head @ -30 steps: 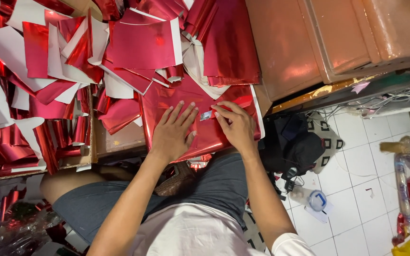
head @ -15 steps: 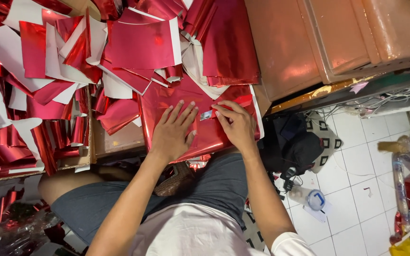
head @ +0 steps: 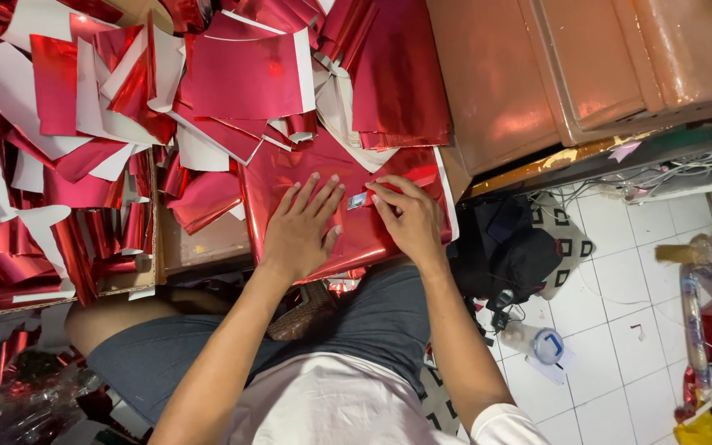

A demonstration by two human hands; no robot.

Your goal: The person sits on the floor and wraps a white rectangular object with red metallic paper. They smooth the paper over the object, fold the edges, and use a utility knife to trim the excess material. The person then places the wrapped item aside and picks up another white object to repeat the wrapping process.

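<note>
While the person sits with knees under the work, the scene reads as follows.

Left hand: the left hand (head: 302,231) lies flat, fingers spread wide, palm down on the red foil sheet (head: 348,214); it looks placed to pin the sheet so it does not slide or spring up.

Right hand: the right hand (head: 405,218) is curled, its fingertips pressed together on a small silvery piece (head: 358,200) that sits on the sheet between the two hands; whether it is tape or a tag I cannot tell. The pinch seems meant to press or steady that piece against the foil.

Red foil sheet: it rests on the lap, over the grey shorts (head: 356,330), its far edge tucked under the loose heap, its right edge showing a white backing.

Heap of cut sheets: a pile of red foil pieces (head: 125,99), many turned white side up, is spread beyond and to the left of the hands, within easy reach.

Cardboard box: a shallow cardboard box (head: 199,243) sits just left of the held sheet, partly buried by the pile.

Cabinet: a brown cabinet (head: 570,74) stands on the right.

Floor: white tiles (head: 620,330) carry a black bag (head: 512,255) near the right knee and a tape roll (head: 547,346) further off.
</note>
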